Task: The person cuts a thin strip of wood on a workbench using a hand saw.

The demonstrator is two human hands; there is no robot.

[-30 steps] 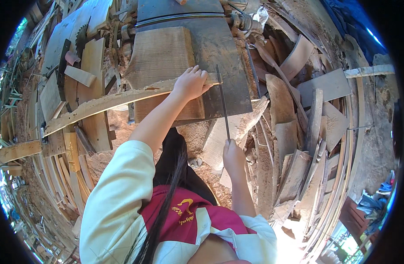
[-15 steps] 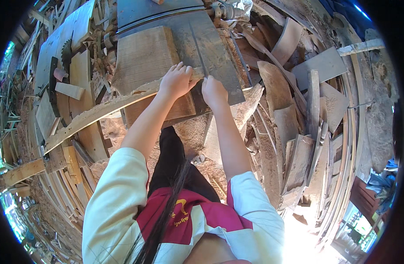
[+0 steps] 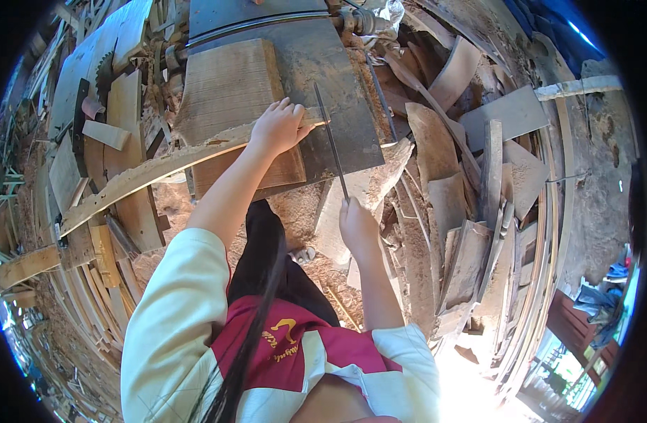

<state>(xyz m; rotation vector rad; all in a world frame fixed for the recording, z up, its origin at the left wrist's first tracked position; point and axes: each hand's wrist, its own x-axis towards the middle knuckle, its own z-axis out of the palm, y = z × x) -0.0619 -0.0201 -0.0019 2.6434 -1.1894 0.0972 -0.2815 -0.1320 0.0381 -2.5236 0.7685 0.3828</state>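
Observation:
My left hand (image 3: pixel 278 127) is closed on a long, narrow wooden strip (image 3: pixel 147 173) with a rough edge, pressing it across a wide thick board (image 3: pixel 225 92). The board lies on a dark metal machine table (image 3: pixel 352 134). My right hand (image 3: pixel 357 225) is closed around the lower end of a long, thin dark blade-like bar (image 3: pixel 330 137), which slants up across the strip just right of my left hand. The bar's fine detail is too small to tell.
Leaning planks and a toothed disc (image 3: pixel 105 74) are at left. Curved wood offcuts (image 3: pixel 454 74) and long slats (image 3: pixel 545 233) crowd the right side. A shaft fitting (image 3: pixel 362 25) sits beside the machine table. Sawdust (image 3: pixel 309 218) covers the floor around my legs.
My right hand slid up the bar's line to near the strip half a second ago and is now drawn back down toward me. My left hand keeps its hold. The view has shifted slightly.

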